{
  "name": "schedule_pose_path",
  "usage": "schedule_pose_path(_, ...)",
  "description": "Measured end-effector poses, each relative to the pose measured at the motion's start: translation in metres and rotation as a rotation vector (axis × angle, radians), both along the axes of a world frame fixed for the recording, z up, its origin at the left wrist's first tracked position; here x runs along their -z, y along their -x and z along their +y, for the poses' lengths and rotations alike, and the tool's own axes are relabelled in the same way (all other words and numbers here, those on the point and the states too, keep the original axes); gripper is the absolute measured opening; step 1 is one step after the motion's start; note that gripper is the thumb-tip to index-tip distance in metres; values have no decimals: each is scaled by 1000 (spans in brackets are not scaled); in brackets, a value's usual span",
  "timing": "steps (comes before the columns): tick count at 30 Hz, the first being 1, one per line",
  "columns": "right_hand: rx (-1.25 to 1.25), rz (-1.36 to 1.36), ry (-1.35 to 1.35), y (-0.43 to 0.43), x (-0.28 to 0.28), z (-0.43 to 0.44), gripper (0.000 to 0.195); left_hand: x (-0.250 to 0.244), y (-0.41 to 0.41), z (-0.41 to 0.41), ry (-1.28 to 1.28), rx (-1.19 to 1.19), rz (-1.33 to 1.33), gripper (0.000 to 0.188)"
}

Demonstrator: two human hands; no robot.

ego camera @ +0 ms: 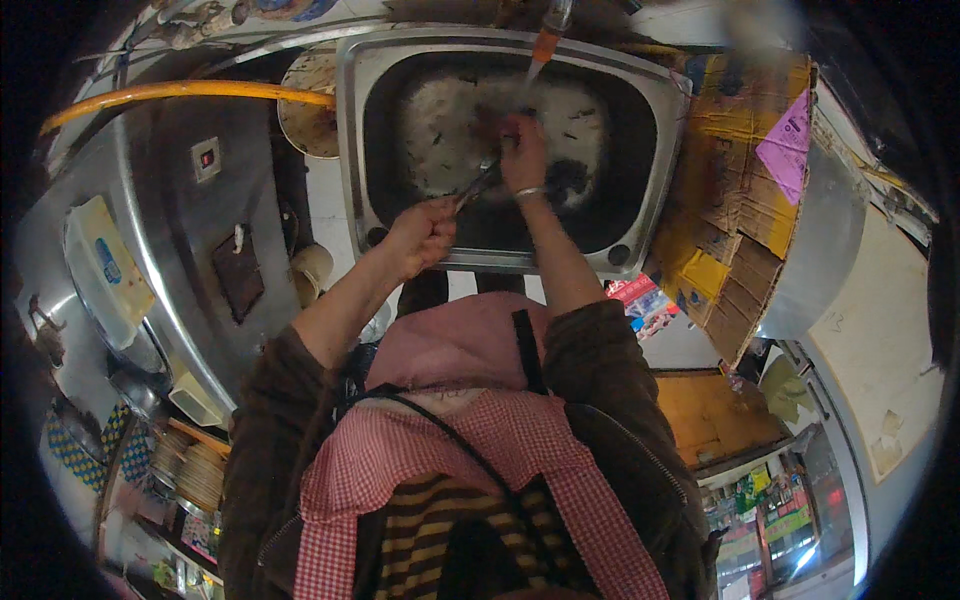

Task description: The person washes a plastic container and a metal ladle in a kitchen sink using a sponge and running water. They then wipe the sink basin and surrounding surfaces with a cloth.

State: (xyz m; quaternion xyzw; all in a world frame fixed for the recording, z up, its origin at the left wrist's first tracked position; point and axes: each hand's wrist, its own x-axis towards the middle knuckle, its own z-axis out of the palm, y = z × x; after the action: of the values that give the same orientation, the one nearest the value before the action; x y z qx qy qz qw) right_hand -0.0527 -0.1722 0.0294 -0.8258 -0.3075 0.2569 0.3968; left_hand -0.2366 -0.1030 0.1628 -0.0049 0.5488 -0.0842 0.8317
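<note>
My left hand (424, 234) grips the handle of a slim metal utensil (475, 184), which points up and to the right over a stainless steel sink (507, 260). At the utensil's far end is my right hand (523, 156), its fingers curled and a bracelet (531, 192) on its wrist. Motion blur and a reddish patch by the fingertips hide whether that hand grips anything. From a tap with an orange end (545, 46), a stream of water (532, 73) falls just beyond the right hand. Dark scraps (437, 138) are scattered across the sink's bottom.
A yellow hose or pipe (187, 90) runs to the sink's left rim, above a round pale container (309, 124). Cardboard (731, 172) stands close along the right side. A steel cabinet (172, 240) is on the left. A small bucket (312, 268) sits below the sink's left side.
</note>
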Motion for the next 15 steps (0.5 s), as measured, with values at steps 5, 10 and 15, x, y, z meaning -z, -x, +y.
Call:
schedule_pose_path(5, 48, 113, -220, -24, -38, 1, 29, -1, 1, -4, -161, 13, -30, 41)
schedule_pose_path(10, 20, -60, -170, -28, -71, -5, 35, -16, -8, 3, -73, 8, -100, 44)
schedule_pose_path(15, 32, -6, 30, -41, -29, -6, 32, -13, -6, 4, -166, 185, -135, 47)
